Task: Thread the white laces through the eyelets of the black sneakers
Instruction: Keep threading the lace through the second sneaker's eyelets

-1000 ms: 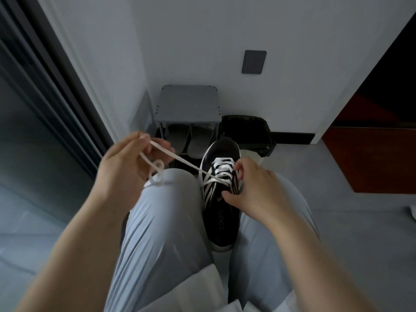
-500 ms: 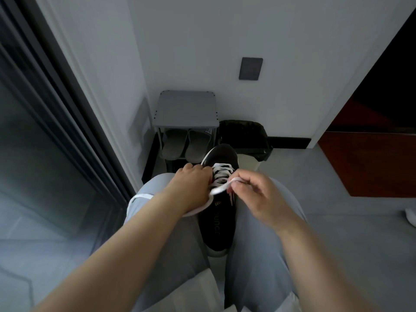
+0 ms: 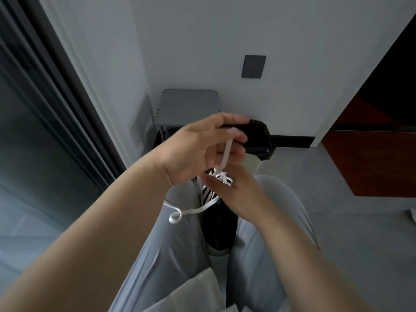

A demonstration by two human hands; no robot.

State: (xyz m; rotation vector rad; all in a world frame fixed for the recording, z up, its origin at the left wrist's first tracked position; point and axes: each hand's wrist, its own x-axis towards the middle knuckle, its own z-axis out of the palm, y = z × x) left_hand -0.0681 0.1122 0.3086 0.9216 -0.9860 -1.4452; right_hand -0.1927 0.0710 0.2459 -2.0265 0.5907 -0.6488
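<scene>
A black sneaker (image 3: 219, 228) stands wedged between my knees, toe pointing away, with its front hidden by my hands. My left hand (image 3: 200, 149) is raised above it and pinches one end of the white lace (image 3: 226, 154), pulled up taut from the eyelets. My right hand (image 3: 234, 190) rests on the sneaker's lacing area, fingers stretched over it. The lace's other end (image 3: 180, 213) trails loose in a small loop over my left thigh.
A grey shoe rack (image 3: 189, 106) stands against the white wall ahead, a black bag (image 3: 258, 140) beside it. Dark sliding door frame (image 3: 56, 86) at left. Reddish wooden floor (image 3: 371, 163) at right, grey floor around.
My left hand has risen from the sneaker's tongue, drawing the lace upward. My right hand let go of the lace and moved onto the eyelets. The other lace end dropped onto my thigh.
</scene>
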